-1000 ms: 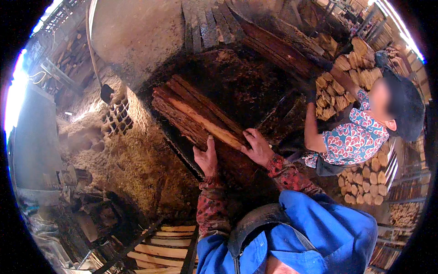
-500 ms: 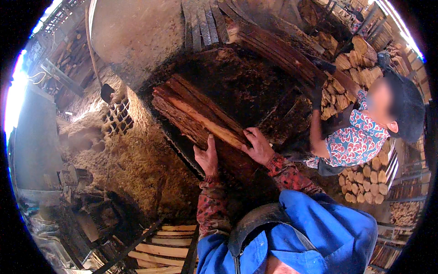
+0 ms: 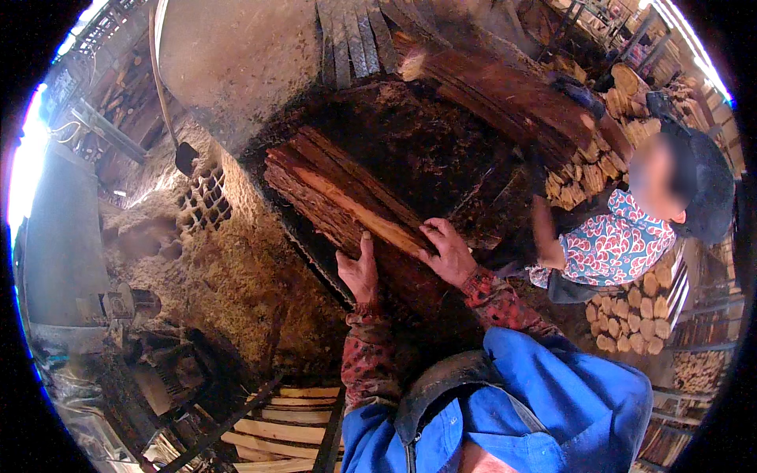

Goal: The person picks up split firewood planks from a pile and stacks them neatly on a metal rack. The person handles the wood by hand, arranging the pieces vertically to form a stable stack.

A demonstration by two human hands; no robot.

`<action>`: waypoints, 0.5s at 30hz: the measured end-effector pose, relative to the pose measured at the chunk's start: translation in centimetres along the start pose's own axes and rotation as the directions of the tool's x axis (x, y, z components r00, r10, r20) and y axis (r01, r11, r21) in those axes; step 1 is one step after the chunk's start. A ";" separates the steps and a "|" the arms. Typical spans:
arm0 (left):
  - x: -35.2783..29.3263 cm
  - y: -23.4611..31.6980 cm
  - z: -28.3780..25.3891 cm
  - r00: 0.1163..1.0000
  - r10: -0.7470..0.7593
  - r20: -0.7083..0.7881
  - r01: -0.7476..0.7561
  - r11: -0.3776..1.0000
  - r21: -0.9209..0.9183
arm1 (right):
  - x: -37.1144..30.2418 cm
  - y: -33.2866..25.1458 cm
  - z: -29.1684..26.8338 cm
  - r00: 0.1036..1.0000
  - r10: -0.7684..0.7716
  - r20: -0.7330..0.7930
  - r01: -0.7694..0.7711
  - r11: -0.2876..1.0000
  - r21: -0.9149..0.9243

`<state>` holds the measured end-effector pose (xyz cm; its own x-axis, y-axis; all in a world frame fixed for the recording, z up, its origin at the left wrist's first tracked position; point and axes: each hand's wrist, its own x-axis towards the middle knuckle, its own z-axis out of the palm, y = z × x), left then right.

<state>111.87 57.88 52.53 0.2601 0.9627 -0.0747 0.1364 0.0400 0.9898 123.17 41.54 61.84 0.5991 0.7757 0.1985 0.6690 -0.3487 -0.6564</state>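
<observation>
A rough wooden slab (image 3: 347, 206) with bark along it and a pale raw strip lies slantwise on a dark machine bed (image 3: 430, 130). At its near edge my left hand (image 3: 360, 270) is closed, the thumb up against the wood and the other fingers mostly hidden. My right hand (image 3: 448, 251) grips the slab's near right end, fingers curled over its edge. Another dark piece of wood runs alongside the slab's far side.
Across the bed, a co-worker (image 3: 615, 244) in a patterned shirt handles a wide reddish board (image 3: 497, 91). Dark flaps (image 3: 355, 43) hang from the machine's housing. Left lie a sawdust heap (image 3: 236, 276) and a shovel (image 3: 186, 160). Stacked wood (image 3: 631, 315) stands right.
The co-worker's board has tilted, so more of its broad face shows, and the co-worker's arms have shifted. My hands and the slab have barely moved.
</observation>
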 end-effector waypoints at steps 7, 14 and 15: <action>-0.5 3.6 0.1 1.000 -0.015 0.015 0.012 0.983 0.182 | 0.9 1.6 0.0 0.996 -0.084 0.033 0.085 0.996 -0.034; 0.9 -0.6 -0.2 0.996 -0.035 0.081 0.035 0.999 0.009 | 4.4 5.3 -2.2 0.999 -0.016 -0.038 0.013 0.998 -0.061; 0.7 -0.6 -0.1 0.995 -0.030 0.093 0.032 0.999 -0.010 | 5.3 6.7 -2.7 0.997 -0.003 -0.072 -0.007 0.989 -0.145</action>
<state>111.83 58.54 51.93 0.3439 0.9318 -0.1158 0.1347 0.0731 0.9882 132.04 41.89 60.48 0.6271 0.7368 0.2527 0.7214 -0.4270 -0.5452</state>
